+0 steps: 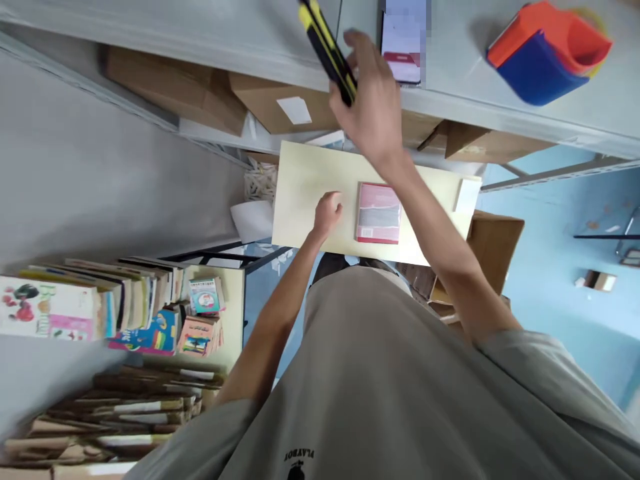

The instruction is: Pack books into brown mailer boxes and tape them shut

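Books crowd the near left of the view: a stack of worn paperbacks (135, 413) lies on its side lowest down, and behind it a row of colourful books (100, 303) stands and leans on a pale shelf top. Nearest of all is the person's grey shirt (380, 387), filling the lower middle, with both bare arms reaching away from it. Beyond the shirt sits a small pale yellow table (310, 193). On its right half lies a pink book (379, 213), flat, cover up. The left hand (327, 213) rests on the table just beside the book's left edge, fingers curled loosely and holding nothing; whether it touches the book cannot be told. The right arm crosses over the book, and the right hand (373, 107) is raised above the table's far edge, closed around the lower end of a yellow and black utility knife (327, 50) that slants up and to the left. Past the hand runs a grey metal shelf (525, 120). On it lie a phone (403, 47), just beside the fingers, and, well apart to the right, a set of nested red and blue plastic bins (545, 53). Cardboard boxes (200, 90) sit under that shelf.
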{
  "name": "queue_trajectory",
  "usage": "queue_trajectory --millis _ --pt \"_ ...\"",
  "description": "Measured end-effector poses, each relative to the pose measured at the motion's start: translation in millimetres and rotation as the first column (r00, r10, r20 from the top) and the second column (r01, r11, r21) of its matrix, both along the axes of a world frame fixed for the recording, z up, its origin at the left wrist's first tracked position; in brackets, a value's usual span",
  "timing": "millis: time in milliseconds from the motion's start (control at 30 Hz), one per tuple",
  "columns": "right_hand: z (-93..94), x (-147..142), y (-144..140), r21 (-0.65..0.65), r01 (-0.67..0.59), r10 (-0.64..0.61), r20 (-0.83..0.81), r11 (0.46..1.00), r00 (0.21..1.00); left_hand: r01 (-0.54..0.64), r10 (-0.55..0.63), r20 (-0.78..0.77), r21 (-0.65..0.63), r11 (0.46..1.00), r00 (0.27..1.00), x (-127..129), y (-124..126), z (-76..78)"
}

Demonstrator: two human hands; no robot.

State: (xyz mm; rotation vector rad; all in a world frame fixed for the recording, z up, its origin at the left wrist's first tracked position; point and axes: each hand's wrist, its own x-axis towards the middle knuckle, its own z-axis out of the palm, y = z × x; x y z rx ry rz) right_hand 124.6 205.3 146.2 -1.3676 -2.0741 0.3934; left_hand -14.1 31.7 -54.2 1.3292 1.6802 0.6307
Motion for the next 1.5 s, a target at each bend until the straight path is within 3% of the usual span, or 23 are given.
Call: queue_trajectory --millis 100,200,300,367,467,667,900,1067,1267,1500 --pt "-24.7 32 -91 -0.224 0.014 -0.013 0.006 0.975 1.000 0.189 -0.195 -0.085 -0.074 0.979 0.977 18 -15 -29.7" --pt "-77.0 63 -161 -0.410 0.136 -0.143 0.015 0.902 0.990 0.335 -0.347 -0.111 -0.117 0.935 0.931 33 -25 -46.8" --pt "-131.0 88 -207 -0.528 0.288 -0.308 0.051 0.799 0.950 0.394 -0.410 -0.132 -0.133 0.910 0.902 43 -33 -58.3" --pt "-156.0 96 -228 -0.582 0.365 -0.398 0.076 0.727 0.914 0.397 -0.411 -0.146 -0.115 0.910 0.900 45 -38 -64.1" --pt "-178.8 91 -247 -0.650 0.394 -0.467 0.068 0.650 0.882 0.415 -0.425 -0.163 -0.090 0.905 0.891 40 -41 -68.5" --pt "-210.6 56 -235 -0.714 0.405 -0.423 0.168 0.570 0.891 0.517 -0.524 -0.159 -0.086 0.852 0.837 8 -12 -67.2" --pt "-217.5 29 -199 -0.685 0.382 -0.233 0.305 0.620 0.924 0.623 -0.621 -0.150 -0.037 0.781 0.770 -18 31 -75.7" --pt "-211.8 18 -191 -0.710 0.405 -0.128 0.411 0.577 0.903 0.655 -0.651 -0.160 -0.034 0.755 0.742 -19 33 -76.5" --pt "-209.6 12 -192 -0.714 0.410 -0.100 0.434 0.568 0.895 0.681 -0.676 -0.182 -0.042 0.731 0.714 -20 35 -76.3" --pt "-195.9 8 -206 -0.735 0.425 -0.050 0.473 0.529 0.880 0.671 -0.664 -0.176 -0.022 0.741 0.727 -20 34 -81.5"
